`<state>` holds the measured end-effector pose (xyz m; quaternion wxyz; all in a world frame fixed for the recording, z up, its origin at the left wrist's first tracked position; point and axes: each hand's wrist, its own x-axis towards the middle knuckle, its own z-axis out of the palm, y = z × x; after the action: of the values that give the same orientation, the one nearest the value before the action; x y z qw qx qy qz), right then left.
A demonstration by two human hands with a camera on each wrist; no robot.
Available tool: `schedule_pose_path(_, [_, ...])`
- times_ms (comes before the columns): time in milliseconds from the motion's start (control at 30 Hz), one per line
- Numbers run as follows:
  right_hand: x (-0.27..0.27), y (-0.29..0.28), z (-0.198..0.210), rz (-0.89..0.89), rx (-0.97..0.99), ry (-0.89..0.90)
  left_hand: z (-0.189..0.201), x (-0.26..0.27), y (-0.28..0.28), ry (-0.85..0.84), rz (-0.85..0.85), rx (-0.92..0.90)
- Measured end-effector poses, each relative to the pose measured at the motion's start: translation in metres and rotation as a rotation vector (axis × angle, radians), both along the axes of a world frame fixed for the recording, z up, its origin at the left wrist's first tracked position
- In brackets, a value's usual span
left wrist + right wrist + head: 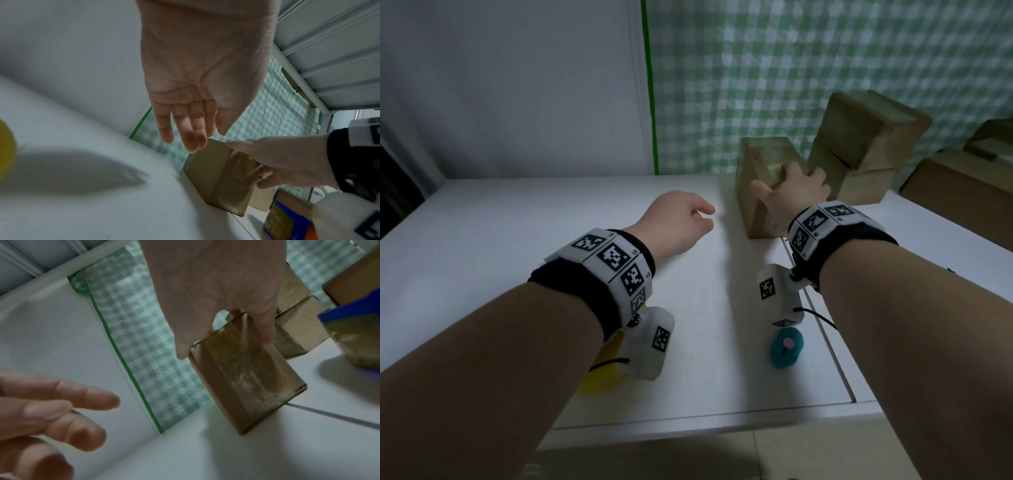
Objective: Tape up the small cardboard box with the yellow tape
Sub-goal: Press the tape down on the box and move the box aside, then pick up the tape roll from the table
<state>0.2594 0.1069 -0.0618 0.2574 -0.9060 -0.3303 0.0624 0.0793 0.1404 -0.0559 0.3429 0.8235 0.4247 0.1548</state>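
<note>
The small cardboard box [760, 205] stands on end on the white table [551, 240], right of centre. A glossy strip of tape runs down its near face [246, 378]. My right hand [779, 181] grips the top of the box, with the thumb on its left edge and fingers over the right side [224, 344]. My left hand [698, 219] hovers just left of the box, relaxed and holding nothing; its palm and straight fingers [189, 134] fill the left wrist view. The yellow tape roll [602, 373] lies near the front edge, mostly hidden under my left wrist.
Two more cardboard boxes [869, 144] are stacked behind the small one. Larger cartons [962, 195] sit off the table's right side. A teal round object [787, 347] lies below my right wrist. A green-checked curtain [791, 68] hangs behind the table.
</note>
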Motion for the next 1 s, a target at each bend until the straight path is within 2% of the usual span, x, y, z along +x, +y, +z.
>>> schedule_pose_path(133, [-0.017,-0.016,0.005,0.028,0.051,-0.082,0.008,-0.014,-0.009,0.056,0.011,0.032])
schedule_pose_path(233, [-0.037,-0.030,0.009,0.111,0.110,-0.130,0.014,-0.034,-0.018,0.182,0.059,0.091])
schedule_pose_path(333, [-0.062,-0.048,0.013,0.230,0.017,-0.063,0.015,-0.060,-0.035,0.419,0.065,0.104])
schedule_pose_path(467, [-0.084,-0.072,0.006,0.375,-0.093,0.075,0.001,-0.087,-0.054,0.735,0.034,0.013])
schedule_pose_path(533, [-0.092,-0.087,0.002,0.419,-0.115,0.136,-0.007,-0.095,-0.066,0.769,0.016,-0.034])
schedule_pose_path(633, [-0.102,-0.109,-0.002,0.492,-0.170,0.163,-0.017,-0.099,-0.081,0.664,0.020,0.010])
schedule_pose_path(767, [-0.109,-0.126,0.002,0.503,-0.126,0.259,-0.005,-0.106,-0.085,0.426,0.135,0.034])
schedule_pose_path(900, [-0.116,-0.140,0.014,0.450,0.024,0.458,0.013,-0.111,-0.086,-0.016,0.272,-0.131])
schedule_pose_path(1000, [-0.122,-0.150,0.024,0.428,0.143,0.628,0.018,-0.108,-0.103,-0.305,0.263,-0.339])
